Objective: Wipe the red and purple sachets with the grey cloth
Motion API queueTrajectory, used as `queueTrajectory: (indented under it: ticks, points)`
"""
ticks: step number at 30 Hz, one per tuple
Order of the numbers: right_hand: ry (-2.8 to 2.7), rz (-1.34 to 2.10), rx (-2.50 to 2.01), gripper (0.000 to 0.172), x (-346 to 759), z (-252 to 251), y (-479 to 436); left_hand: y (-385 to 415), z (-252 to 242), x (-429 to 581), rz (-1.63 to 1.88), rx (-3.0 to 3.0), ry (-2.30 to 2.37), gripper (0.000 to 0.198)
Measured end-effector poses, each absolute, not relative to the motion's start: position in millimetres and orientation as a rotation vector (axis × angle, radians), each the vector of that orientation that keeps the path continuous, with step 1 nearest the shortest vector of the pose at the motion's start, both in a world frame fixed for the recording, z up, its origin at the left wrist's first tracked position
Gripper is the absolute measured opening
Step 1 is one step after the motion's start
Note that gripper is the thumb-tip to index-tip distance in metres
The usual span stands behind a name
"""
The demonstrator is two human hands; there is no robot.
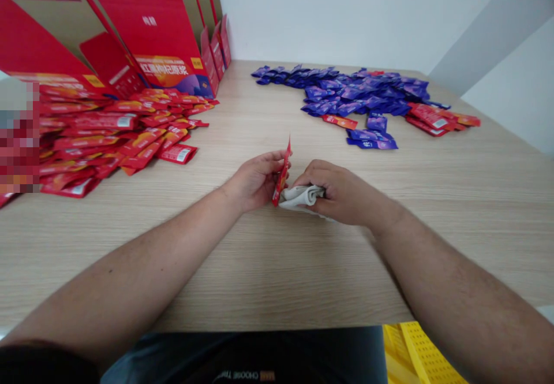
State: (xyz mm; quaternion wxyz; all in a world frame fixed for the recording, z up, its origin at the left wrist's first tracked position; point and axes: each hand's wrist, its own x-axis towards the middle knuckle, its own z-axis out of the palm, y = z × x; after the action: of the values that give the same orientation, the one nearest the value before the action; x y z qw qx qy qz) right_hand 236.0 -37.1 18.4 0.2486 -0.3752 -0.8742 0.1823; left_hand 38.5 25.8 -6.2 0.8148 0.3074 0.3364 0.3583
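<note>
My left hand [258, 181] grips a red sachet [281, 177], held edge-on near the middle of the table. Against the sachet's lower part, my right hand [340, 190] presses a folded whitish cloth [303, 196], its fingers wrapped round it. To the left lies a big heap of red sachets [125, 127] with orange printing. Beyond my right hand spreads a pile of purple sachets [355, 92], and a few of these [371, 138] lie a little nearer to me.
Open red cardboard boxes [149, 32] stand at the back left by the wall. A small group of red sachets [437, 119] lies right of the purple pile. Below the table's front edge is a yellow plastic crate [424, 355]. A pixelated patch covers the far left.
</note>
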Motion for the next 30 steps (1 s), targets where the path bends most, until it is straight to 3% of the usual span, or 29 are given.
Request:
queueTrajectory:
  ticks: [5,9,14,19,26,30]
  points:
    - [-2.336,0.465,-1.357,0.021,258,24,-25,25,-7,43,0.908,0.711,0.733,0.013]
    - [-2.052,0.176,-1.446,0.008,266,31,-24,23,-12,50,0.986,0.739,0.836,0.016]
    - [-1.869,-0.175,-1.327,0.018,249,25,-35,13,-18,60,0.971,0.88,0.901,0.018]
    - [-2.164,-0.03,-1.235,0.029,225,4,-41,10,-15,62,0.931,0.88,0.928,0.015]
    - [-2.516,0.207,-1.009,0.021,200,-1,-60,19,-10,56,1.015,0.652,0.963,0.018]
    - [-2.404,0.142,-1.126,0.024,212,2,-53,16,-11,58,0.998,0.639,0.907,0.016]
